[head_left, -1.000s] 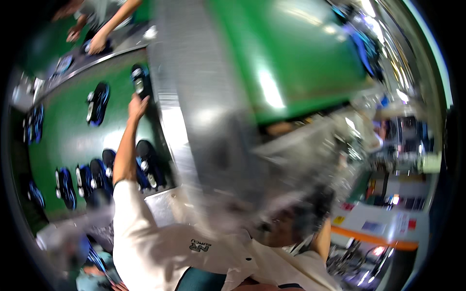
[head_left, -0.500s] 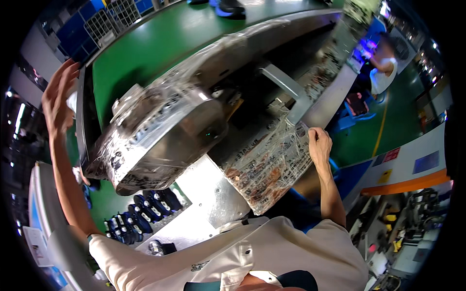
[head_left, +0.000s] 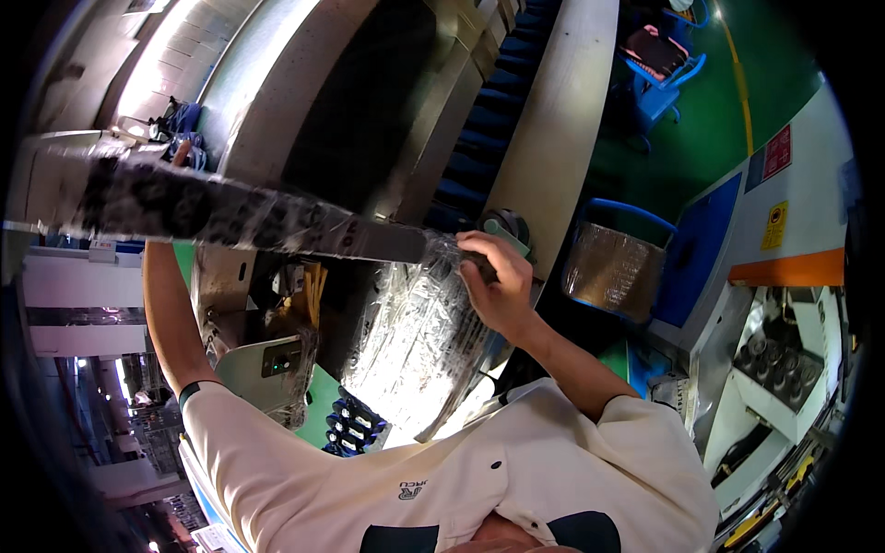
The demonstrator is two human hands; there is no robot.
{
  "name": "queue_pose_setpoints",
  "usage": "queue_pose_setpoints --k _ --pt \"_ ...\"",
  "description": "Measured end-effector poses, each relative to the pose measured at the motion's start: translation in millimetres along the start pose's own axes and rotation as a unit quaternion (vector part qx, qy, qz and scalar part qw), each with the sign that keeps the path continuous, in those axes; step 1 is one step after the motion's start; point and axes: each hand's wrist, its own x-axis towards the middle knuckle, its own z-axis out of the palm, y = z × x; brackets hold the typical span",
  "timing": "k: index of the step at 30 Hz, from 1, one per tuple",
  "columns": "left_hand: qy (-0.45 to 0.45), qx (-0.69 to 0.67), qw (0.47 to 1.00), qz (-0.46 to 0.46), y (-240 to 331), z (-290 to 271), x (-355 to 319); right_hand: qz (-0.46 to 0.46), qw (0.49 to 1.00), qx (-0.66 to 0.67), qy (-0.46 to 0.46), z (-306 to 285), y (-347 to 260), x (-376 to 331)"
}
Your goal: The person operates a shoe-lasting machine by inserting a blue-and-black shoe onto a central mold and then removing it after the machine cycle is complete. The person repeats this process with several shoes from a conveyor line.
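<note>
Swung up edge-on since half a second ago, the wrapped tray (head_left: 230,217) spans both hands, right hand (head_left: 493,281) clenched on its film (head_left: 415,341), left hand (head_left: 182,152) mostly hidden, grip unclear; unwrapping likely continues.

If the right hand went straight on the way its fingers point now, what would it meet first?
The right hand already grips the end of the plastic-wrapped tray; its fingers point along it, so it would probably just meet more of the tray, though depth is unclear.
</note>
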Motion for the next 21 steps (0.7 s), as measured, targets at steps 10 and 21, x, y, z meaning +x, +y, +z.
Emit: queue_pose_setpoints --k 10,21 --pt "0.241 0.134 0.945 0.175 -46 -16 -90 -0.007 1.000 0.028 -0.012 4 -4 3" --pt "0.153 -0.328 0.930 0.062 86 11 -432 0.039 0.998 -0.007 -0.045 -2 13 -5"
